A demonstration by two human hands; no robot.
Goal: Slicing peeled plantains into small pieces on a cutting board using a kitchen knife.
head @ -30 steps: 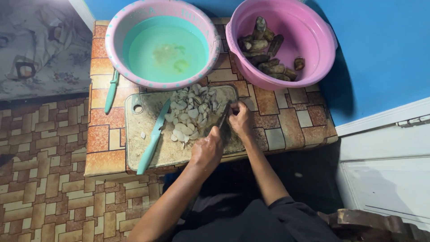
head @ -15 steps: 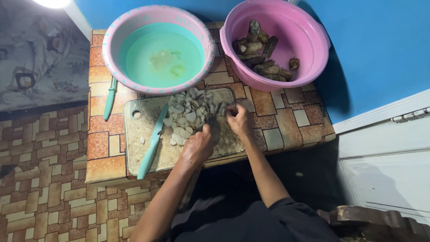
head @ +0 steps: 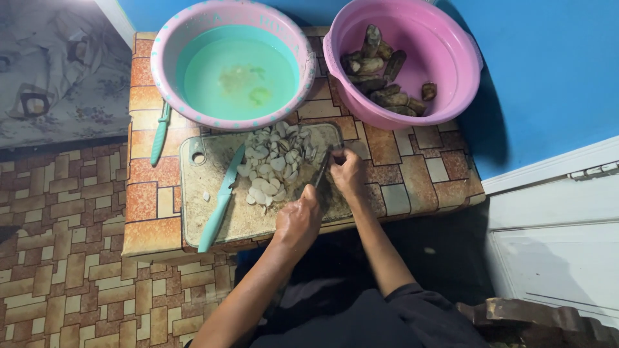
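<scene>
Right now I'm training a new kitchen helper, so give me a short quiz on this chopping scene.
1. True or false: the teal knife on the cutting board is held by a hand.
2. Which basin holds the dark unpeeled pieces? A) the pink basin B) the basin with water
3. Fill in: the pile of pale slices lies on the ____.

Key
1. False: it lies free; the left hand grips a dark knife, and the right hand steadies what it cuts.
2. A
3. cutting board
</scene>
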